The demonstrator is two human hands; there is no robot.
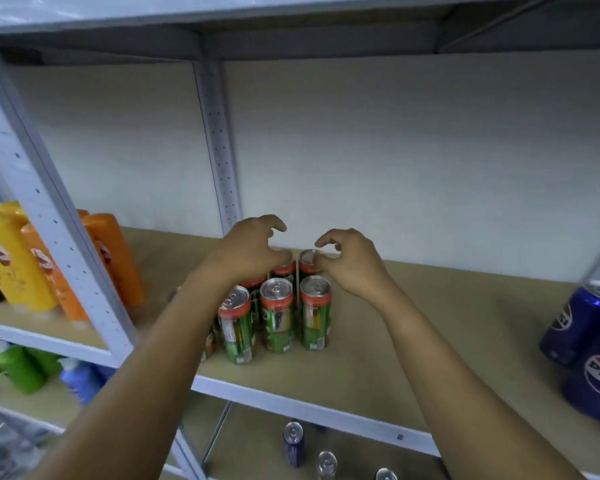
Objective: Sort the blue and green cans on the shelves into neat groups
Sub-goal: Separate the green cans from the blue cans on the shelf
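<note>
We're squaring up the green cans (278,313): left hand (248,252) and right hand (349,261) hover above the back row, fingers curled apart, gripping nothing we can see. Next, probably fetching the blue Pepsi cans (582,327), well right of our fingers.

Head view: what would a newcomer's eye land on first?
Two bare forearms reach in to a tight cluster of green cans at mid-shelf, the left hand and right hand curled over the back row. Blue cans stand at the far right edge. Yellow and orange bottles fill the bay on the left.
</note>
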